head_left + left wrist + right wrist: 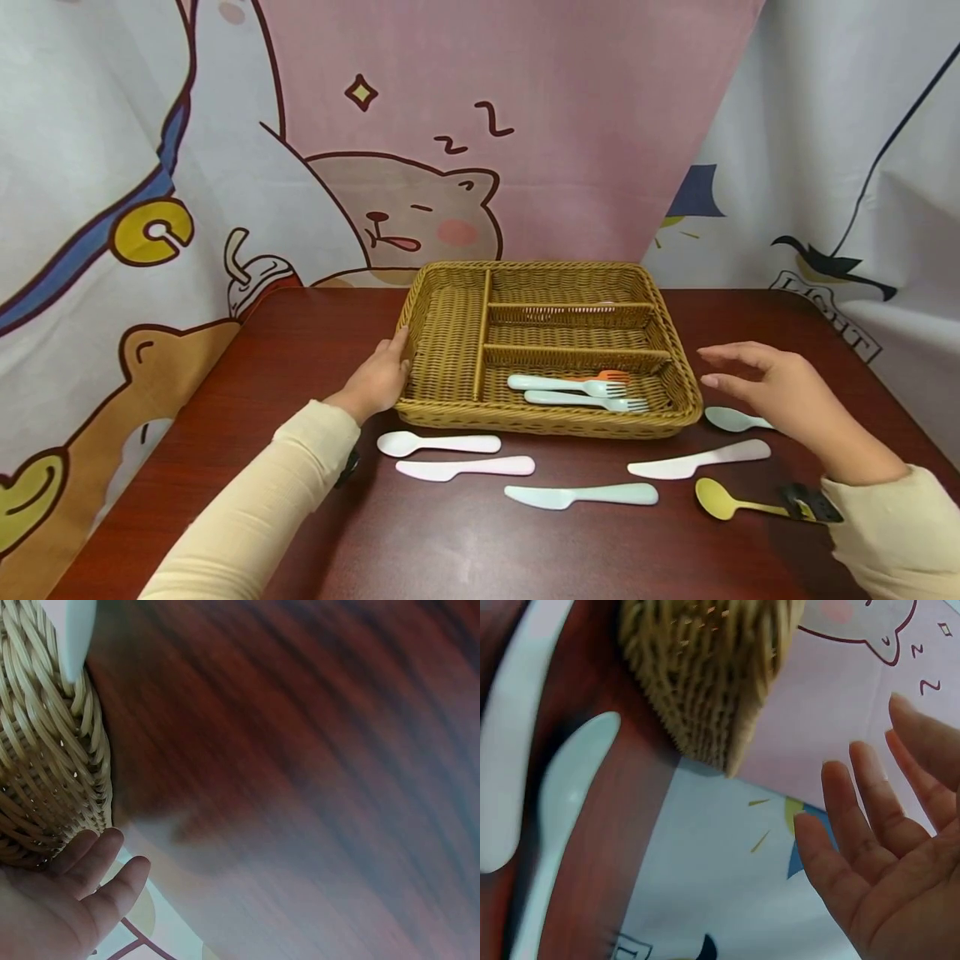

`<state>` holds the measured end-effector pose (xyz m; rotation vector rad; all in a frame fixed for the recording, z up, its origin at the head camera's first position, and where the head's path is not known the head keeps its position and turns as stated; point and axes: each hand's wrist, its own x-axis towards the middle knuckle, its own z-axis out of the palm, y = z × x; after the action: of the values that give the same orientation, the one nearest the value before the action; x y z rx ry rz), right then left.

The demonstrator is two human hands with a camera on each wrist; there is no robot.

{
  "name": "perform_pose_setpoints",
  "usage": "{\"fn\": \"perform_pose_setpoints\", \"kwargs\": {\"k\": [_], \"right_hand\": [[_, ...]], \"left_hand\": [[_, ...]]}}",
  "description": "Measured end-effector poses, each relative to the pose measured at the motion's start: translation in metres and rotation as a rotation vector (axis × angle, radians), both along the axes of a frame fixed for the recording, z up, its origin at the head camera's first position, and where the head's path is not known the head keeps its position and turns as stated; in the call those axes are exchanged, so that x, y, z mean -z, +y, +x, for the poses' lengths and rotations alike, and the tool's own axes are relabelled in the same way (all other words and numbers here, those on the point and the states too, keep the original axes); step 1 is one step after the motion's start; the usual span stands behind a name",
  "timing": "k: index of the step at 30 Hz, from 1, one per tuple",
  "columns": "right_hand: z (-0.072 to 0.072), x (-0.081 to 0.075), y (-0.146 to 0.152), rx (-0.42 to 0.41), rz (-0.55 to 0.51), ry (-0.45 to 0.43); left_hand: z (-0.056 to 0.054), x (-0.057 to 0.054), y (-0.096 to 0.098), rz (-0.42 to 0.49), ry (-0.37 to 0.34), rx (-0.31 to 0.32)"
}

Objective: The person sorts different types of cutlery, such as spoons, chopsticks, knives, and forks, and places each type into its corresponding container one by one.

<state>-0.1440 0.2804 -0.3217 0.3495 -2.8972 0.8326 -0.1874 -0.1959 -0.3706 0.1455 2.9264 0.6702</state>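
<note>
A woven wicker basket (525, 422) with divided compartments stands on the table. My left hand (375, 379) touches its left side; in the left wrist view the fingers (120, 889) are extended beside the weave, the thumb not showing. Two pale mint forks (551, 384) and an orange fork (617, 376) lie in the front right compartment. My right hand (795, 404) hovers off the basket's right end with fingers apart, holding nothing. Below it lies a mint spoon (566, 795), its handle partly covered by that hand in the head view.
In front of the basket lie a white spoon (442, 443), a pink knife (468, 467), a mint knife (581, 496) and a whitish-pink knife (701, 459). A yellow spoon (716, 500) is near my right wrist. Printed cloth (585, 125) hangs behind the table.
</note>
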Motion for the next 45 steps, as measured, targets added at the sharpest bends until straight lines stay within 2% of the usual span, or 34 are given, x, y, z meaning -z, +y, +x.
{"fn": "perform_pose_setpoints", "kwargs": {"k": [16, 19, 25, 30, 33, 36, 42, 45], "right_hand": [[0.011, 0.029, 0.042, -0.021, 0.076, -0.123], [0.014, 0.034, 0.049, -0.029, 0.064, -0.14], [0.019, 0.046, 0.059, -0.04, 0.057, -0.119], [0.023, 0.05, 0.066, -0.014, 0.12, -0.191], [0.026, 0.052, 0.07, -0.015, 0.132, -0.247], [0.03, 0.055, 0.072, -0.036, 0.109, -0.292], [0.038, 0.063, 0.079, -0.124, 0.068, -0.301], [0.04, 0.065, 0.083, -0.148, 0.08, -0.317]], "left_hand": [[-0.001, 0.001, 0.001, -0.009, -0.003, 0.007], [-0.002, 0.001, 0.0, -0.008, -0.008, 0.007], [-0.002, 0.001, -0.001, -0.028, 0.006, 0.021], [-0.002, 0.001, -0.001, -0.032, 0.023, 0.031], [-0.002, 0.0, -0.001, -0.021, 0.01, 0.024], [-0.002, 0.0, -0.001, -0.014, -0.004, 0.018], [-0.001, -0.001, 0.0, -0.016, -0.012, 0.016], [-0.001, -0.001, 0.0, -0.014, -0.011, 0.015]]}}
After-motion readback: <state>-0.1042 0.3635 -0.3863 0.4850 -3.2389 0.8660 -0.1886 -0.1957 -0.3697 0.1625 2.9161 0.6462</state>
